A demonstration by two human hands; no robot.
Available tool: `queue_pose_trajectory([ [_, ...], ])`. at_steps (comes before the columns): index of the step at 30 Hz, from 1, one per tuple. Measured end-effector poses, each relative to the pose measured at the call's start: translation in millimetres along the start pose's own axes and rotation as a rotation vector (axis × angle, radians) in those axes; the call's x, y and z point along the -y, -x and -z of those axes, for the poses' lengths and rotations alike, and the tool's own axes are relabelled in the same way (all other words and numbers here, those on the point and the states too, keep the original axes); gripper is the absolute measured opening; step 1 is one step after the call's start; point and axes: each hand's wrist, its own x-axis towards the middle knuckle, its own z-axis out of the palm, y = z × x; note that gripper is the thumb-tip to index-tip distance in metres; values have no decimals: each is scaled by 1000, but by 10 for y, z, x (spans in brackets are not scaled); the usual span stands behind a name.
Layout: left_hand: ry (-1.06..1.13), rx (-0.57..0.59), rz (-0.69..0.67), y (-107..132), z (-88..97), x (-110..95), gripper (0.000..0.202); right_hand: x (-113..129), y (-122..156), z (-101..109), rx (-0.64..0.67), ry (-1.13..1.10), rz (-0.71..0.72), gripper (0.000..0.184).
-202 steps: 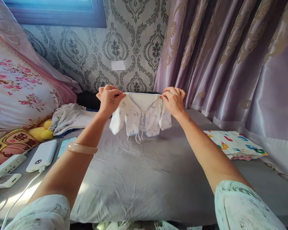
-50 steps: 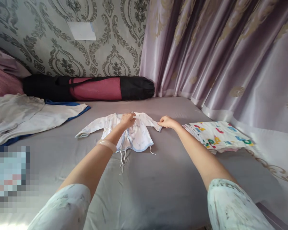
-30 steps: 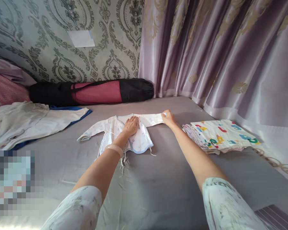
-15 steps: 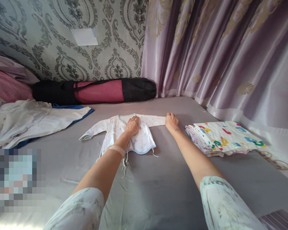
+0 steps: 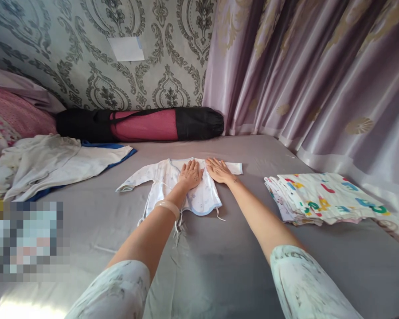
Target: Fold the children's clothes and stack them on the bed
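Note:
A small white baby shirt (image 5: 162, 181) with pale blue trim and thin tie strings lies spread on the grey bed sheet (image 5: 216, 257). Its left sleeve slants out toward me, while the right one reaches straight sideways. My left hand (image 5: 190, 174) rests flat on the shirt's chest, fingers stretched out. Close beside it, my right hand (image 5: 218, 170) lies flat across the top of the right sleeve near the shoulder, fingers extended. Both palms press on the cloth and hide parts of it. A pale bangle (image 5: 168, 207) circles my left wrist.
A folded stack of printed cloths (image 5: 332, 197) lies to the right. Rumpled white and blue clothing (image 5: 63, 164) is at the left. Along the wall lies a black and pink roll bag (image 5: 146, 125). Purple curtains (image 5: 286, 79) hang at the right.
My right hand has let go of the right sleeve's cuff and moved left to the shoulder, opening flat. My left hand stays on the chest. The view has shifted slightly.

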Motion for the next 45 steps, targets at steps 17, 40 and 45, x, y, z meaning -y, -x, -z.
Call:
queue_pose_trajectory([
  [17,140,-64,-190,917,475,600,44,915,-291,-9,28,10,6,66],
  [40,156,-167,487,1471,743,2030,60,1672,-464,-178,44,2,200,65],
  [45,143,-129,515,1459,680,2033,58,1764,-544,-298,64,-33,192,69],
])
